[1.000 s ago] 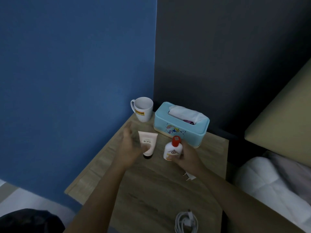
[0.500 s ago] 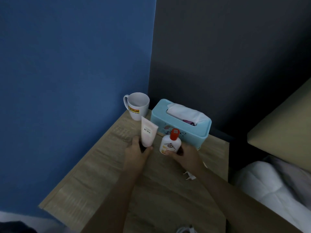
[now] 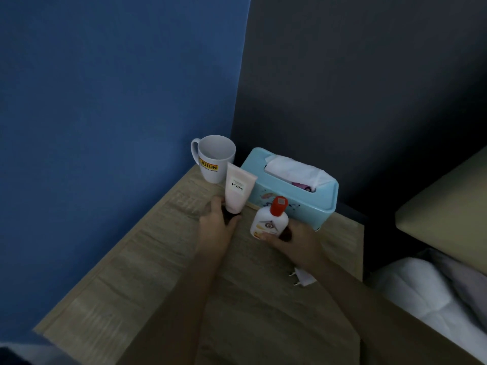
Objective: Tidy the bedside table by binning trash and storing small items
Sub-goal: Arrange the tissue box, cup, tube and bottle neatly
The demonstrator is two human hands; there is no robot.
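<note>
From the head camera I see both hands over the back half of the wooden counter (image 3: 147, 272). My left hand (image 3: 214, 230) has its fingers (image 3: 215, 202) curled round the dark cap end of the pink tube (image 3: 238, 189) - the tube sticks up out of the grip, its long axis near upright and leaning a little away from me, flat crimped end on top, just in front of the white mug (image 3: 214, 159). My right hand (image 3: 295, 239) grips the lower body of the white bottle (image 3: 268, 222), thumb across the front near the base and the other fingers behind it; the bottle stands nearly upright, red cap pointing up - close against the front of the blue tissue box (image 3: 303, 204). A white plug (image 3: 303, 279) lies on the counter beside my right wrist.
</note>
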